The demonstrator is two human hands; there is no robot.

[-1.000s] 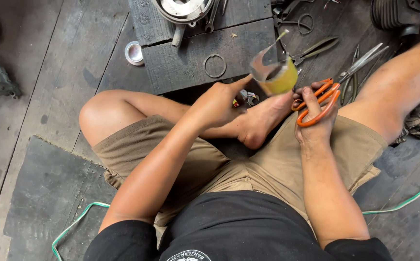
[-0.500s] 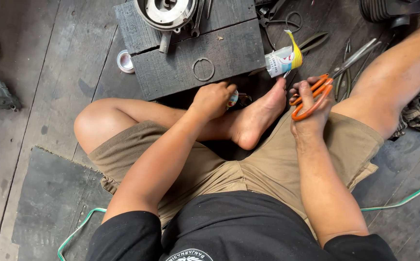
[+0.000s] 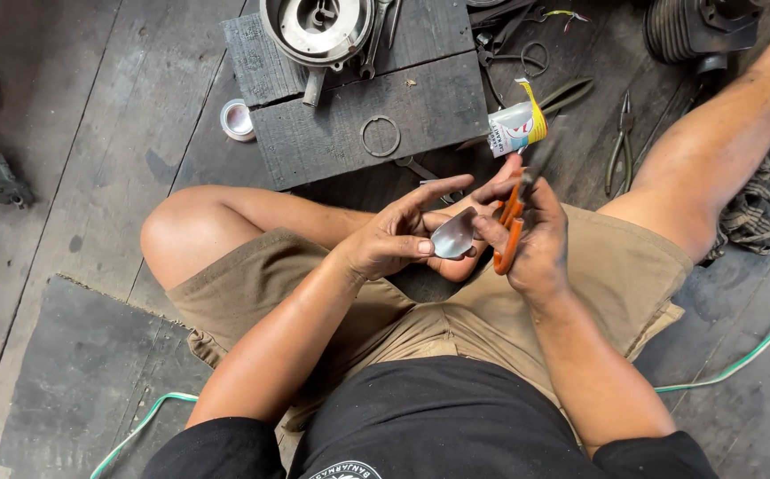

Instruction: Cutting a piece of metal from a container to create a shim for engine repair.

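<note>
Left hand point(image 3: 394, 241) pinching grey sheet piece point(image 3: 452, 238) at frame centre | right hand point(image 3: 531, 241) gripping orange scissors point(image 3: 509, 226) just right, blades pointing upper right

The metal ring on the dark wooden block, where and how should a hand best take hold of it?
The metal ring lies flat and alone on a bare part of the wooden block. Probably best to come from straight above and pinch its thin wire rim, one fingertip inside the open middle and one outside. The near side looks free; the round metal housing crowds the far side.
</note>
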